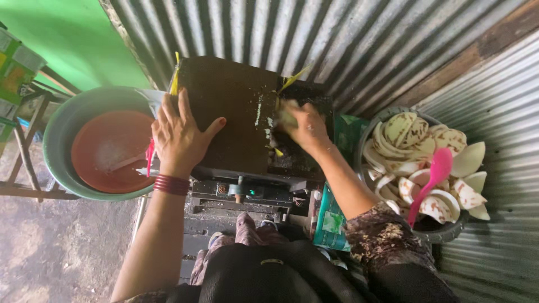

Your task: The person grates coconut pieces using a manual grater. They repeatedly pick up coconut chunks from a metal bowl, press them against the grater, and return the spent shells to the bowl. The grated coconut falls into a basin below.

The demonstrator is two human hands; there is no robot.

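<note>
Head view, looking straight down. A person sits at a dark, boxy grating machine (227,112) set against a corrugated metal wall (314,33).

Left hand (178,134): flat on the machine's dark top cover, fingers spread apart, palm down, gripping nothing. Red bangles (172,184) circle that wrist.

Right hand (303,128): fingers curled together around a pale piece of coconut (286,116), pressing it down at the right side of the machine's top. The piece is mostly hidden by the fingers and blurred, so its shape is hard to read. White shreds lie scattered on the cover just beside it.

To the left of the machine, a grey-green basin (59,132) holds a reddish-brown bowl (104,148) with whitish residue inside. A pink utensil (150,156) hangs at the basin's rim, just beside the left hand.

To the right, well apart from the hands, a dark round tub (449,231) is heaped with broken coconut pieces (412,140), white flesh with brown-speckled skin. A pink spoon (433,178) stands tilted among them.

Below the machine, a green packet (332,221) rests near the person's right forearm. A green wall (78,33) shows upper left.
</note>
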